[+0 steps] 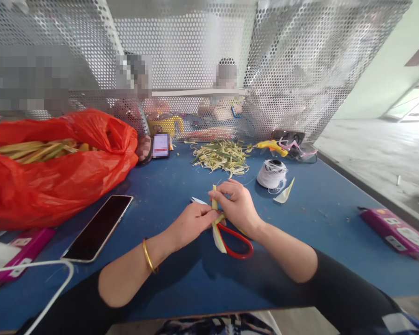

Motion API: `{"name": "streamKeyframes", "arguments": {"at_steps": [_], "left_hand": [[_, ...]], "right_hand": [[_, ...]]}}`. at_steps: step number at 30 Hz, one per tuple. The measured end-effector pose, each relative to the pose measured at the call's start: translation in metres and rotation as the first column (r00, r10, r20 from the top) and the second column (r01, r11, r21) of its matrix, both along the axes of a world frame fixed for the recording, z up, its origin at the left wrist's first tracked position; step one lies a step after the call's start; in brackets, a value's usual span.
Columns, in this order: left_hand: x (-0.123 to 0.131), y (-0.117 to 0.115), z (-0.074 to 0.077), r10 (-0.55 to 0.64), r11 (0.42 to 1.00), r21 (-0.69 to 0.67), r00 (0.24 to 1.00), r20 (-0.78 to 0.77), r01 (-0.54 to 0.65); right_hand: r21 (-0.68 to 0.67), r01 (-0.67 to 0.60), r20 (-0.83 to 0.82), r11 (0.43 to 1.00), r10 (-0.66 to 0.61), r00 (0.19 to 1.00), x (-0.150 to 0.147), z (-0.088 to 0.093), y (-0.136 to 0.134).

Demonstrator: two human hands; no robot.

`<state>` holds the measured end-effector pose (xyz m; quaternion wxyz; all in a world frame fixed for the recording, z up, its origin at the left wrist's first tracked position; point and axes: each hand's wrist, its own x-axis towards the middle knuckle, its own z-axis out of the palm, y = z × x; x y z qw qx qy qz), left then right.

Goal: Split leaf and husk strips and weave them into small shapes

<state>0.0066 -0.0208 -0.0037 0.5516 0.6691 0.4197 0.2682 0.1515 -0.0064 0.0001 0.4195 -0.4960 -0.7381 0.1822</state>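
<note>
My left hand (pixel 194 220) is closed on a pale yellow-green plant strip (pixel 219 240), thumb and fingers pinching its middle. My right hand (pixel 238 203) pinches the upper part of the same strip, close to the left fingertips. Its wider, leaf-like lower end hangs down, and a short piece crosses it at the pinch. Beneath both hands lies a pair of scissors (pixel 245 256) with red handles; the blade tips show to the left, the middle is hidden by the hands. A loose pale leaf piece (pixel 284 191) rests beyond my right hand, beside a spool of white thread (pixel 271 175).
A red plastic bag (pixel 101 181) of plant strips stands left, near a dark phone (pixel 98 227). Plant scraps (pixel 222 157) lie at the back, with a yellow-handled tool (pixel 272 147) and pink glasses (pixel 300 151). A purple box (pixel 396 230) is right. People sit behind a perforated screen (pixel 185 46).
</note>
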Motion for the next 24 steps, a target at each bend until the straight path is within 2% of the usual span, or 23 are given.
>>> {"name": "streamKeyframes", "arguments": {"at_steps": [4, 8, 10, 13, 16, 18, 20, 22, 24], "left_hand": [[0.005, -0.005, 0.001, 0.02, 0.998, 0.055, 0.999, -0.044, -0.017], [0.009, -0.01, 0.0, -0.045, 0.999, -0.005, 0.999, 0.013, 0.045], [0.008, -0.009, 0.0, -0.041, 0.998, -0.047, 0.999, 0.026, 0.042], [0.003, -0.004, 0.0, 0.046, 0.993, -0.114, 0.998, 0.054, -0.04], [-0.002, 0.003, 0.001, 0.13, 0.976, -0.19, 0.985, 0.117, -0.107], [-0.004, 0.008, 0.002, 0.162, 0.967, -0.223, 0.976, 0.146, -0.127], [-0.006, 0.011, 0.002, 0.161, 0.964, -0.237, 0.973, 0.164, -0.12], [-0.007, 0.013, 0.0, 0.164, 0.959, -0.26, 0.971, 0.175, -0.115], [-0.007, 0.015, -0.001, 0.211, 0.939, -0.312, 0.959, 0.191, -0.145]], "right_hand": [[0.093, 0.028, 0.015, 0.995, -0.029, 0.999, -0.002, -0.003, -0.002], [0.118, 0.001, 0.042, 0.993, -0.006, 0.999, -0.006, -0.007, -0.004], [0.106, -0.017, 0.032, 0.994, 0.014, 0.999, -0.005, -0.006, -0.002], [0.041, -0.049, 0.038, 0.998, 0.048, 0.998, 0.003, 0.0, 0.005], [-0.078, -0.132, 0.135, 0.988, 0.142, 0.981, 0.016, 0.005, 0.015], [-0.205, -0.175, 0.149, 0.963, 0.207, 0.967, 0.023, 0.005, 0.021], [-0.259, -0.158, 0.137, 0.953, 0.198, 0.971, 0.029, 0.004, 0.026], [-0.168, -0.067, 0.186, 0.984, 0.098, 0.978, 0.031, 0.003, 0.027], [0.067, 0.027, 0.253, 0.997, -0.043, 0.966, 0.029, 0.004, 0.024]]}}
